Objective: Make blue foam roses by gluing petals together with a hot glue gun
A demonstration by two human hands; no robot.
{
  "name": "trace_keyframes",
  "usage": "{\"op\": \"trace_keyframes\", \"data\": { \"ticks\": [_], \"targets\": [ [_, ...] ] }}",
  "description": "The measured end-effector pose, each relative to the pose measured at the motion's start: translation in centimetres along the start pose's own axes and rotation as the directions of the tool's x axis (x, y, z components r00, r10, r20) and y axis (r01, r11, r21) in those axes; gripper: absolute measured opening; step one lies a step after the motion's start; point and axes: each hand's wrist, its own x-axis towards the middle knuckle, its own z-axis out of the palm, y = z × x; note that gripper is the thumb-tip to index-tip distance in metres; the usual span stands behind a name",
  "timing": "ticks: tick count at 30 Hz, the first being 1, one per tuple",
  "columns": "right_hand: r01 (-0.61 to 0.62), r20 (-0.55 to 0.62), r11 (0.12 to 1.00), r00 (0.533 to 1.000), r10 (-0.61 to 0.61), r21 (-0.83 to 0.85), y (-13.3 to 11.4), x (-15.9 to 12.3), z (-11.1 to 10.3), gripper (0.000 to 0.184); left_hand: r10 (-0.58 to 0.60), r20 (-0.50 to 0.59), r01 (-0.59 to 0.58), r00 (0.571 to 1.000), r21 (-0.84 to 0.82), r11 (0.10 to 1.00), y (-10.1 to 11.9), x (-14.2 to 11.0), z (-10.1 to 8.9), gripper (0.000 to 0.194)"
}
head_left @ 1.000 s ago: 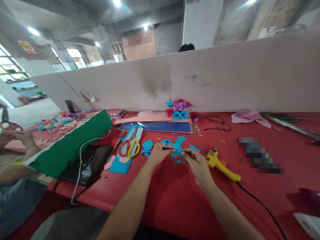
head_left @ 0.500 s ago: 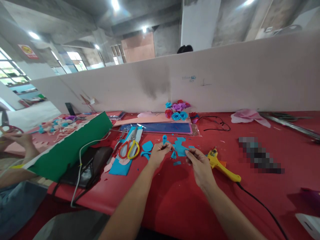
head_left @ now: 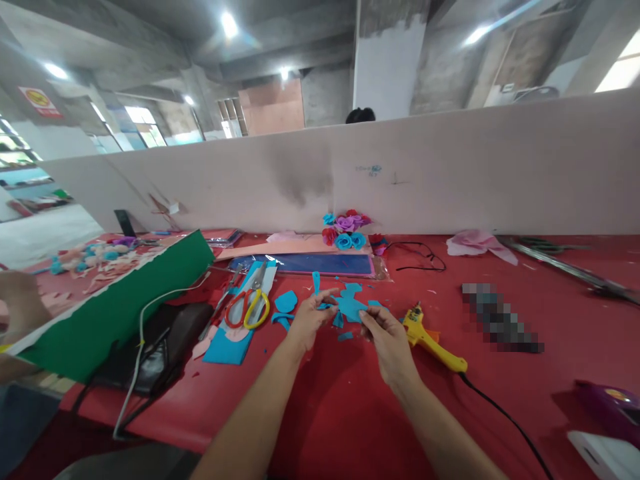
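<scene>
My left hand (head_left: 311, 319) is closed around the lower part of a narrow rolled strip of blue crepe paper (head_left: 316, 281), whose top rises above the fingers. Its thumb and forefinger reach toward the right. My right hand (head_left: 385, 333) pinches the edge of a flat blue paper piece (head_left: 351, 309) between thumb and fingertips. Loose blue scraps (head_left: 345, 336) lie on the red table below and behind the hands. A yellow hot glue gun (head_left: 433, 343) rests just right of my right hand. Scissors (head_left: 253, 303) with red and yellow handles lie left of my left hand on folded blue paper (head_left: 231, 341).
Paper flowers (head_left: 347, 230) stand by the white partition (head_left: 240, 180). Eyeglasses (head_left: 425, 257), a pixelated dark object (head_left: 503, 319) and a purple object (head_left: 607, 407) lie rightward. A green board (head_left: 120, 307) and dark bag (head_left: 170, 333) are left, beyond them a person's arm (head_left: 23, 300).
My left hand's forefinger and thumb have opened out from a tight pinch, and more of the rolled strip shows. My right hand still pinches blue paper. The view has shifted slightly.
</scene>
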Motion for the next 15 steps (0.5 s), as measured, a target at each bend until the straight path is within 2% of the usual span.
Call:
{"op": "trace_keyframes", "data": {
  "ticks": [4, 6, 10, 12, 15],
  "targets": [
    [0.033, 0.037, 0.997, 0.999, -0.031, -0.074, 0.31, 0.02, -0.07, 0.026, -0.074, 0.067, 0.075, 0.995, -0.011, 0.997, 0.17, -0.29, 0.32, 0.052],
    [0.044, 0.068, 0.992, 0.997, -0.036, -0.116, 0.45, -0.02, -0.06, 0.026, -0.057, 0.061, 0.056, 0.996, 0.02, 0.998, 0.09, -0.29, 0.4, 0.045],
    [0.066, 0.083, 0.983, 0.995, -0.053, -0.173, 0.29, -0.35, 0.19, 0.022, 0.006, -0.026, -0.002, 1.0, 0.14, 0.99, 0.06, -0.28, 0.43, 0.028],
    [0.077, 0.114, 0.98, 0.992, -0.057, -0.182, 0.11, -0.47, 0.35, 0.022, 0.016, -0.021, -0.011, 1.0, 0.196, 0.981, 0.24, -0.34, 0.48, 0.025],
    [0.064, 0.151, 0.977, 0.988, -0.033, -0.204, 0.13, -0.37, 0.41, 0.021, 0.001, 0.062, -0.017, 0.998, 0.252, 0.967, 0.54, -0.45, 0.65, 0.023]
  ]
}}
